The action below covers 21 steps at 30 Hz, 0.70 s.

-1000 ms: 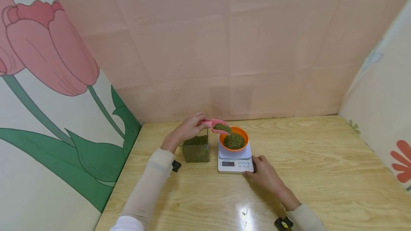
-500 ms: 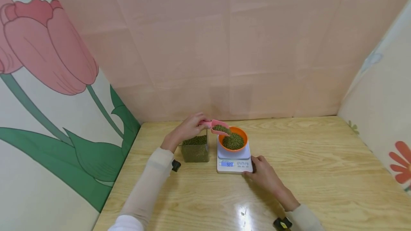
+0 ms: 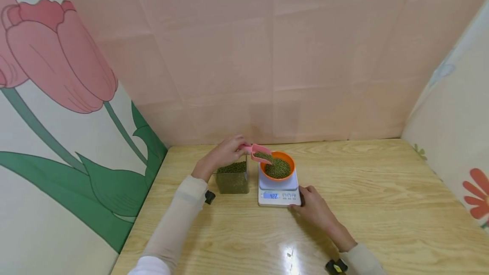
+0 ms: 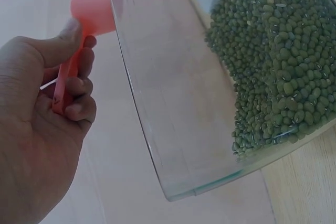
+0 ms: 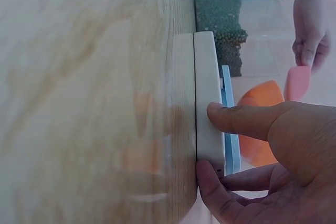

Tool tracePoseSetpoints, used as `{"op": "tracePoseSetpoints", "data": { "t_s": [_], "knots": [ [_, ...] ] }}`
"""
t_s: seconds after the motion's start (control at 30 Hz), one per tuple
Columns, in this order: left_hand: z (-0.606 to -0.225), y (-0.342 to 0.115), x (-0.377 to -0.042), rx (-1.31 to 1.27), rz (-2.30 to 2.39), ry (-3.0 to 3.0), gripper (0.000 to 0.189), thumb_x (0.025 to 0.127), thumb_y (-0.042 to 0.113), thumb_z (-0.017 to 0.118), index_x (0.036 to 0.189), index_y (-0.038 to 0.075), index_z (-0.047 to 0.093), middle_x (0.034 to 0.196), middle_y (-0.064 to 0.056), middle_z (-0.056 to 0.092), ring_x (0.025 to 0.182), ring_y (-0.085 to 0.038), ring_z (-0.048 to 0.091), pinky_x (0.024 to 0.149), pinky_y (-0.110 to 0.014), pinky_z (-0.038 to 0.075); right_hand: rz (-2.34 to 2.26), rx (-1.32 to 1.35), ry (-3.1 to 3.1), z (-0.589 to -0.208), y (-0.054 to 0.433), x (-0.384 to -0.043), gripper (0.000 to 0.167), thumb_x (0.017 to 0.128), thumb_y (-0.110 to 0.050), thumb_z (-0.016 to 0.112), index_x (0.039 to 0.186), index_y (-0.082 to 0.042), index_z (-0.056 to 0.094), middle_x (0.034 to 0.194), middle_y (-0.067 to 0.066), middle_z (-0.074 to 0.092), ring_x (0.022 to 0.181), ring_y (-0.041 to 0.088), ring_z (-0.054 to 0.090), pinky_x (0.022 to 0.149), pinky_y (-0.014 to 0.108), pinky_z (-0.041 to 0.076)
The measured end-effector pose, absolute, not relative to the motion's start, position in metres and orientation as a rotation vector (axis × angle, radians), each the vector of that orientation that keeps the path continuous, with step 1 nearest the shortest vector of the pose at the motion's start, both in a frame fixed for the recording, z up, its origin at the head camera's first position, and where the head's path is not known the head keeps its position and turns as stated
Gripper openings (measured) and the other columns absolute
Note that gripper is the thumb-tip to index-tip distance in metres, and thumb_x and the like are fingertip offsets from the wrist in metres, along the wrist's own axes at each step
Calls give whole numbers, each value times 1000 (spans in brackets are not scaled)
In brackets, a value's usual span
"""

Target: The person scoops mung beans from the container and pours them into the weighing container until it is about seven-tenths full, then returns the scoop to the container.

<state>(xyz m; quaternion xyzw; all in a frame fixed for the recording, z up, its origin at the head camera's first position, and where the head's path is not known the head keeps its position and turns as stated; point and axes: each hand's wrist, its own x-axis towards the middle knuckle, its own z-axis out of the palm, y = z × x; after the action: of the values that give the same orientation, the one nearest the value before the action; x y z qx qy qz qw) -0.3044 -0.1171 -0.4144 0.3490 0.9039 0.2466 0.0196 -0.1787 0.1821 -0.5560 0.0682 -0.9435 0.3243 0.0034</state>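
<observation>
My left hand (image 3: 230,151) grips the handle of a pink scoop (image 3: 261,153), its fingers curled round it in the left wrist view. Mung beans lie in the scoop, which tips over the left rim of an orange bowl (image 3: 293,164). Inside the bowl is a heap of mung beans (image 3: 278,168). The bowl stands on a white kitchen scale (image 3: 280,200) whose lit display seems to read 422. My right hand (image 3: 315,207) holds the scale's front right corner, the thumb (image 5: 236,118) on its front edge and fingers round the side.
A clear square container (image 3: 234,183) of mung beans stands just left of the scale, under my left wrist. The wooden table (image 3: 363,190) meets a pink-covered wall (image 3: 328,109) close behind the bowl. A tulip-painted wall (image 3: 95,207) borders the left side.
The scoop has tipped slightly lower toward the bowl, and its beans have shifted toward the lip. The display was dark, then lit, and its number has changed. My right hand stays on the scale.
</observation>
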Motion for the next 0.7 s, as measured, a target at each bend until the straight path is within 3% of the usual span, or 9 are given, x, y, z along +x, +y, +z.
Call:
{"op": "tracePoseSetpoints", "data": {
  "t_s": [0.23, 0.7],
  "knots": [
    [-413, -117, -304, 1084, 719, 2817, 26, 108, 20, 65, 127, 4, 74, 115, -7, 69, 100, -18, 63, 90, -34, 57, 1014, 220, -2952, -556, 181, -179, 72, 87, -20, 89, 143, 13, 57, 113, 21, 61, 91, 23, 57, 76, 35, 54],
    [-412, -113, -303, 1115, 652, 2846, 26, 107, 21, 66, 125, 3, 74, 116, -8, 70, 103, -19, 65, 93, -36, 57, 1025, 207, -2951, -552, 181, -176, 71, 86, -20, 91, 141, 12, 59, 111, 19, 61, 89, 22, 56, 75, 33, 52]
  ]
}}
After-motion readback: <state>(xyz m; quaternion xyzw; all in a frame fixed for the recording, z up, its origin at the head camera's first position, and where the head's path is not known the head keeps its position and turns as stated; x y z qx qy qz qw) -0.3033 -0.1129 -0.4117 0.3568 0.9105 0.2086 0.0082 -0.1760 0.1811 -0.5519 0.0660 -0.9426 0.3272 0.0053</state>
